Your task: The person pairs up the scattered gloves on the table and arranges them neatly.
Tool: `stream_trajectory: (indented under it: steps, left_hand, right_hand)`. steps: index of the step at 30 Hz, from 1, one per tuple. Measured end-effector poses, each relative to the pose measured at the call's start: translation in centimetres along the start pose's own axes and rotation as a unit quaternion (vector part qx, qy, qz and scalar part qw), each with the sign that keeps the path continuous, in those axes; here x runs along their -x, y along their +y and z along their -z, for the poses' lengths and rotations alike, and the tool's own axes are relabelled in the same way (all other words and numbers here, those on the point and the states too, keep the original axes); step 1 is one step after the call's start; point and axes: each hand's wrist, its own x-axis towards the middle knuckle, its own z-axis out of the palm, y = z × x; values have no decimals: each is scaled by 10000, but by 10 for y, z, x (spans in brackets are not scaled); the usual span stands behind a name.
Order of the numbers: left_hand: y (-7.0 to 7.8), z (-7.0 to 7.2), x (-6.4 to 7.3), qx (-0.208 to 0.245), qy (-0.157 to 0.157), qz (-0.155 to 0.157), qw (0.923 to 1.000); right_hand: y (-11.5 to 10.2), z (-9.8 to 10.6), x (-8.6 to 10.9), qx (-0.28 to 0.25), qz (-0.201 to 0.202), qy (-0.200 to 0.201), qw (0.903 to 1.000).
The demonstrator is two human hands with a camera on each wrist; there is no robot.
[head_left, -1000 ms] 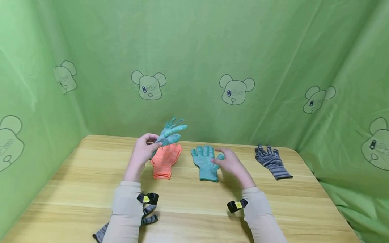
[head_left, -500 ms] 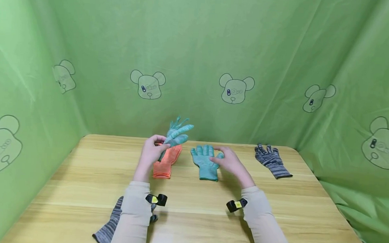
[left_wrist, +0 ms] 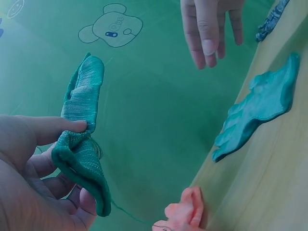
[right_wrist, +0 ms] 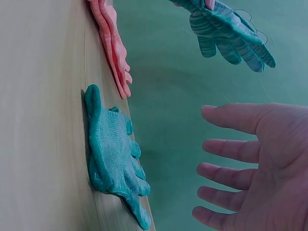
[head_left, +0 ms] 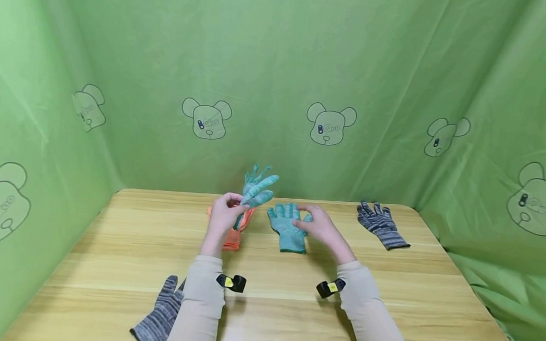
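Note:
My left hand [head_left: 225,217] pinches a teal knit glove [head_left: 255,190] between thumb and fingers, holding it up over the orange gloves [head_left: 232,240]. In the left wrist view the held glove [left_wrist: 83,106] is bunched at the pinch, and a loose green thread trails down from it. A second teal glove [head_left: 291,231] lies flat on the table, fingers pointing away. Above its thumb side hovers my right hand [head_left: 318,223]; the right wrist view shows that hand [right_wrist: 250,163] with fingers straight and apart, holding nothing. The orange gloves are partly hidden behind my left hand.
On the wooden table [head_left: 271,313], a grey-black striped glove [head_left: 382,226] lies at the back right. Another striped glove [head_left: 161,313] lies at the front left, partly under my left forearm. Green curtains [head_left: 268,78] surround the table at the back and sides.
My left hand has moved right with the held teal glove, toward the teal glove on the table, now covering more of the orange gloves. My right hand has barely moved.

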Motion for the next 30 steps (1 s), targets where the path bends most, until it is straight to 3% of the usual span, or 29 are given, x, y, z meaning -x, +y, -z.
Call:
stream_trajectory:
  steps: [22,30]
  left_hand:
    - [-17,-28,1,184,164,199,9995]
    - [-22,-39,2,303,13,268,9992]
  right_hand:
    - [-2,-6,0,-83,246,-35,9997]
    - [-4,-7,1,-156,399,27,9991]
